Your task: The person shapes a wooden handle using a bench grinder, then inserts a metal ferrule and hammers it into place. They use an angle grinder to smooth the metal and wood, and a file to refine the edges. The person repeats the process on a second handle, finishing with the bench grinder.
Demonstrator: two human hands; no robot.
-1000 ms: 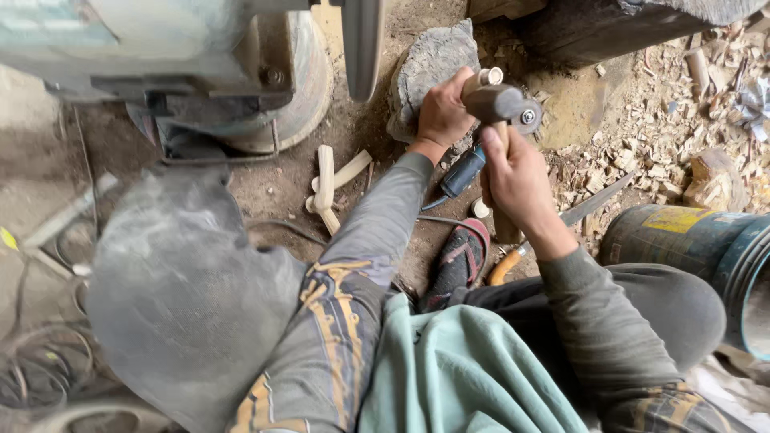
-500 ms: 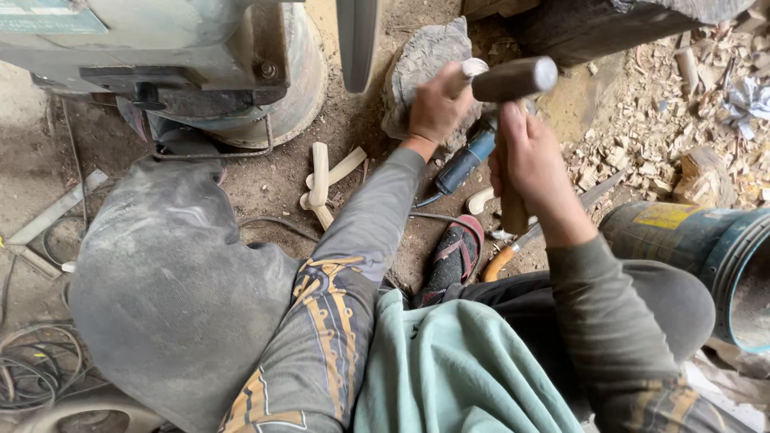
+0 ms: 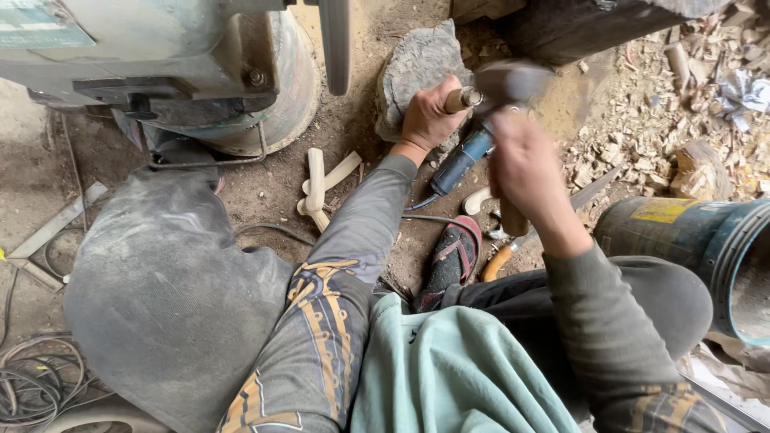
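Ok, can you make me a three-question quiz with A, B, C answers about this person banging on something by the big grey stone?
1. Where does the short round wooden peg stand?
A. On the rough grey stone block
B. Inside the blue bucket
C. On the person's knee

2. What colour is the body of the power tool lying on the dirt under the hands?
A. Red
B. Blue
C. Yellow

3. What does the right hand look like?
A. Sharp, lying flat on the ground
B. Tucked in a pocket
C. Blurred, gripping a wooden-handled mallet

Answers:
1 A, the left hand grips the peg against the stone.
2 B, its casing shows blue between the two arms.
3 C, hand and mallet head are both smeared, handle in the fist.
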